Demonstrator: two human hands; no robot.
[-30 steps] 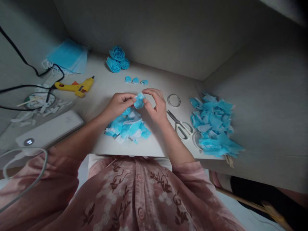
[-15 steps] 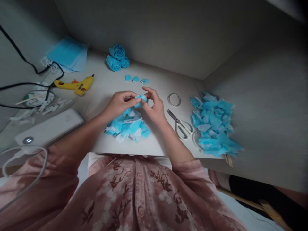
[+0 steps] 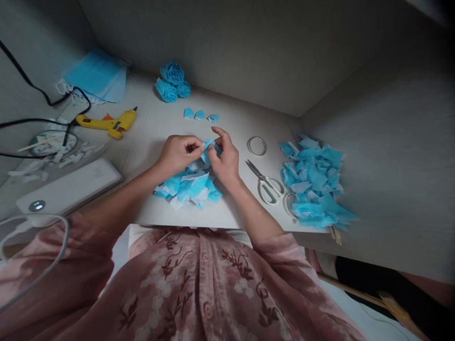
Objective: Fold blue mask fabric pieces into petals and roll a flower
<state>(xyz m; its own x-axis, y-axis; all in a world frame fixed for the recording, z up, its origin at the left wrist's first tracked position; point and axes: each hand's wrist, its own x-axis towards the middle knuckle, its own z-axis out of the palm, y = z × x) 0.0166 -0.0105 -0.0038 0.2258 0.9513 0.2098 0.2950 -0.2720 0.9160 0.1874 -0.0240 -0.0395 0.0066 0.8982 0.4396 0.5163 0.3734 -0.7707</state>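
Note:
Between my two hands is a small blue fabric petal (image 3: 205, 158). My left hand (image 3: 180, 152) pinches its left edge between thumb and fingers. My right hand (image 3: 225, 157) grips its other side, thumb pressed on the front and index finger raised. Just below the hands lies a loose pile of blue and white fabric pieces (image 3: 192, 187). Beyond the fingertips, three small folded blue petals (image 3: 199, 115) sit in a row. Farther back stand three blue fabric roses (image 3: 172, 81) grouped together.
On the left are a yellow glue gun (image 3: 108, 124), a stack of blue face masks (image 3: 94, 76), white scraps (image 3: 76, 154) and a white power bank (image 3: 71, 187). Scissors (image 3: 265, 182), a tape roll (image 3: 257, 146) and a larger heap of blue pieces (image 3: 314, 180) lie right.
The petal has turned in my fingers, and more of it now hangs below them. My left hand's fingers have shifted slightly. The view has moved a little.

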